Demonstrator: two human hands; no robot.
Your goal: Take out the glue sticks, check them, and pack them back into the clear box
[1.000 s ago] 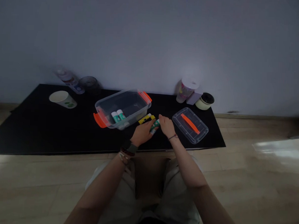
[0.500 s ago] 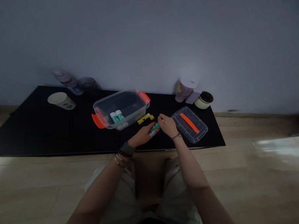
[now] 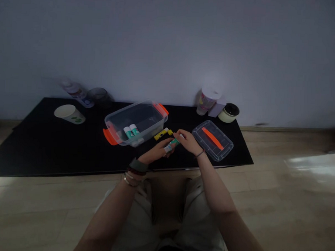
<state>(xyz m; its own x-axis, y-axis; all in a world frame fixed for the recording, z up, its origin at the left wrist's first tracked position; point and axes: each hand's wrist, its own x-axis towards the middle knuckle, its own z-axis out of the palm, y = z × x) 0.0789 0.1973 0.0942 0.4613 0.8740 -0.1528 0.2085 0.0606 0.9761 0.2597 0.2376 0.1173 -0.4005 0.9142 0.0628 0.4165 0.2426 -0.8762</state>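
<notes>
My left hand (image 3: 156, 150) is closed round a green and white glue stick (image 3: 172, 144), held tilted above the front of the black table. The fingers of my right hand (image 3: 189, 142) pinch a white cap (image 3: 181, 136) at the stick's upper end; they partly hide it. Just beyond my hands lies a yellow glue stick (image 3: 160, 134) with its yellow cap (image 3: 170, 132) off beside it. To the left, two more green glue sticks (image 3: 131, 131) with white caps lie inside a clear plastic box (image 3: 153, 130) with orange clips.
Right of my hands rests the clear lid (image 3: 217, 154) with an orange handle (image 3: 212, 138). Along the back stand a patterned cup (image 3: 206, 103), a cream jar (image 3: 227, 115), a dark glass (image 3: 99, 96) and a spray bottle (image 3: 77, 93). A paper cup (image 3: 70, 114) lies tipped at the left.
My right hand has brought the white cap onto the upper end of the green glue stick. My left hand has shifted slightly left, and more of the stick shows.
</notes>
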